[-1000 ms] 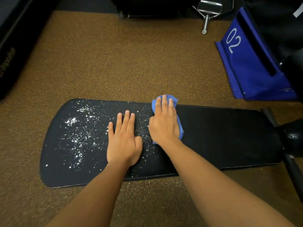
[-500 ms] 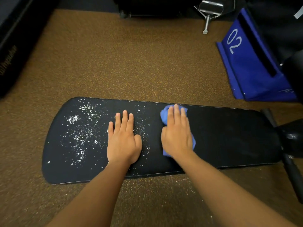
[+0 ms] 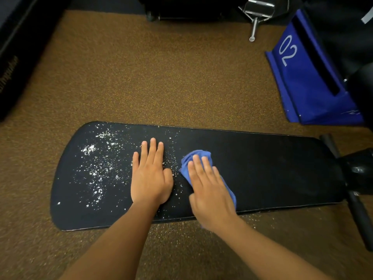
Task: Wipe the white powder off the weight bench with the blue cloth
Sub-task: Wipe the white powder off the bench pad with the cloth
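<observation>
The black weight bench pad (image 3: 272,168) lies across the view above a brown speckled floor. White powder (image 3: 99,168) is scattered over its left part, with a thinner trail beside my left thumb. My left hand (image 3: 150,176) rests flat on the pad, fingers together, holding nothing. My right hand (image 3: 210,190) presses flat on the crumpled blue cloth (image 3: 196,155), just right of the left hand near the pad's front edge. The pad's right part looks free of powder.
A blue fabric bag marked 02 (image 3: 302,77) stands at the right. A metal handle (image 3: 255,21) lies at the top. Black bench frame and bars (image 3: 361,178) sit at the pad's right end. Dark equipment (image 3: 12,57) lines the left edge. Powder specks dot the floor below the pad.
My right hand has dragged the blue cloth from the pad's far edge toward the near edge. The left hand has stayed in place.
</observation>
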